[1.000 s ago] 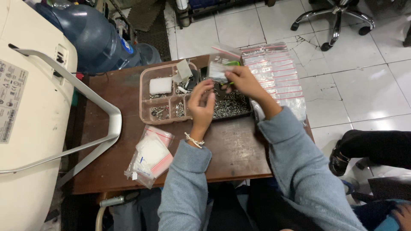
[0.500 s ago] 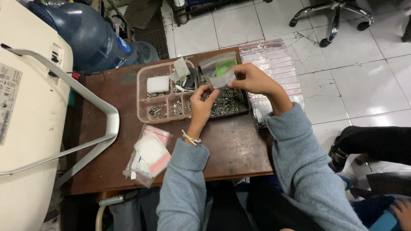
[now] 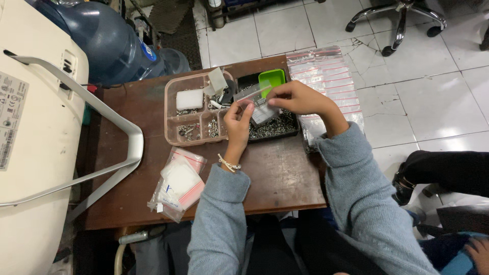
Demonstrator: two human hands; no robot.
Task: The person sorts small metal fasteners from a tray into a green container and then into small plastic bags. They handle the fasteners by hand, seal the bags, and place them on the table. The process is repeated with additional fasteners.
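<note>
Both hands hold a small clear zip bag [image 3: 260, 106] by its top edge above a black tray [image 3: 277, 128] full of small silver screws. My left hand [image 3: 237, 120] pinches the bag's left corner and my right hand [image 3: 298, 98] pinches its right corner. The bag hangs down with metal parts showing inside. A green scoop [image 3: 271, 80] lies at the far end of the black tray, just beyond the bag.
A pink divided tray [image 3: 191, 113] with screws and a white block sits left of the black tray. A strip of clear bags with red seals [image 3: 326, 81] lies on the right. More bags [image 3: 179, 184] lie front left on the brown table [image 3: 277, 178]. A white machine [image 3: 35, 147] stands left.
The bag has dropped from held high over the tray to low between both hands, uncovering the green scoop. My left hand has taken hold of the bag's left corner.
</note>
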